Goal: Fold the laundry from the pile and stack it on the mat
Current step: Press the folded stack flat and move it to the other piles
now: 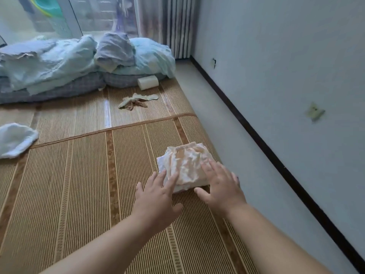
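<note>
Head view: left hand (158, 196) and right hand (221, 182), both flat-fingered and gripping nothing, press folded garment (185, 161) near mat (79, 184) right edge; likely smoothing, so press evenly, square the edges.

I can read no text, label, brand or number anywhere. The green-and-yellow printed object (50, 13) beyond the far end of the mat (79, 184) shows coloured print, too blurred for me to make out.
</note>
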Motion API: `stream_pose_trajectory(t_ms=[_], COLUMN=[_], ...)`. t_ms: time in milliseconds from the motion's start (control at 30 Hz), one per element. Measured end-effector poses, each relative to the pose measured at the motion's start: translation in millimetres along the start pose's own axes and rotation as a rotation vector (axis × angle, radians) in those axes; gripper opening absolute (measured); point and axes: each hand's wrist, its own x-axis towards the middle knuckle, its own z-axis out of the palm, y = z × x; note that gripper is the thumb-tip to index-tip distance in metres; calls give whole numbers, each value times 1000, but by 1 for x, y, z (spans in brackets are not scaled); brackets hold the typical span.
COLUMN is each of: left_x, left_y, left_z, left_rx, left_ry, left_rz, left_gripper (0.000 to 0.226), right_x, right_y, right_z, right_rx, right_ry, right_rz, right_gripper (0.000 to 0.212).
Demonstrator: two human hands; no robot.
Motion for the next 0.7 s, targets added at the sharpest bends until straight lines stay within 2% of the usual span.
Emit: stream_pose_trajectory(t_ms=[133, 233, 400, 467, 567, 633, 700], left_x=[68, 119, 191, 212, 228, 233, 236], left_y=[8, 7, -12, -26, -43, -50, -52], left_z=[31, 58, 109, 131, 158, 171, 179], left_rx=[3, -99, -303, -389, -614, -881, -1177], left_ry=[3, 21, 79, 72, 19, 6, 22], left_rz=[-86, -214, -400, -452, -527, -564, -568], left_gripper=[82, 82, 81, 78, 86, 98, 104], right_x=[76, 128, 190, 209, 227, 234, 238], right_y=[43, 63, 84, 94, 106, 116, 129], right_z=[30, 60, 104, 127, 148, 153, 157], right_rx=[14, 100, 171, 233, 427, 669, 892], right_ry=[-49, -79, -198, -243, -254, -245, -264], right_rz=[-39, -48, 109, 153, 204, 270, 317], right_gripper=[76, 78, 100, 102, 99, 79, 81])
